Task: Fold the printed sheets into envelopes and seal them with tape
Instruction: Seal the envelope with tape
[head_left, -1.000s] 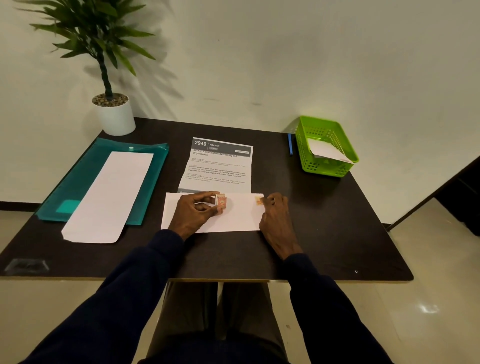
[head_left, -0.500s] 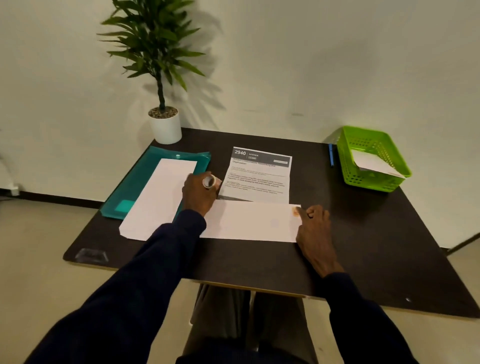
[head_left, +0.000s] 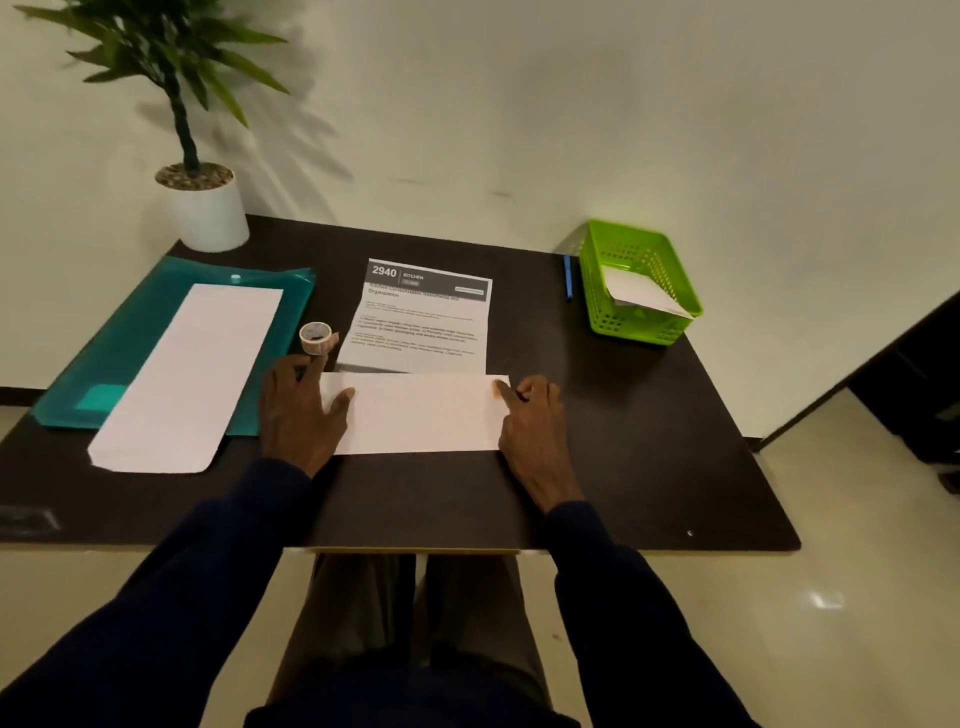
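Plant (head_left: 200, 208) back left; folder (head_left: 130, 332) under envelope (head_left: 192, 374). Tape (head_left: 315, 338) just beyond my left hand (head_left: 301, 410), flat, fingers spread, holding nothing. Sheet (head_left: 421, 384) centre, near flap folded up. Right hand (head_left: 530, 426) presses its corner. Basket (head_left: 639, 283) back right; table (head_left: 649, 441) bare there.

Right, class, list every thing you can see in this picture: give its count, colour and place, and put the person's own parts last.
Table: one, dark brown, under everything.
Printed sheet: one, white with a dark header, centre; its near part is folded up, blank side showing.
Tape roll: one, clear with a pale core, left of the sheet.
Folder: one, teal, left side.
Envelope: one, white, on the folder.
Basket: one, green, far right; white paper inside.
Pen: one, blue, left of the basket.
Potted plant: one, green in a white pot, far left corner.
Left hand: flat on the fold's left end.
Right hand: on its right end.
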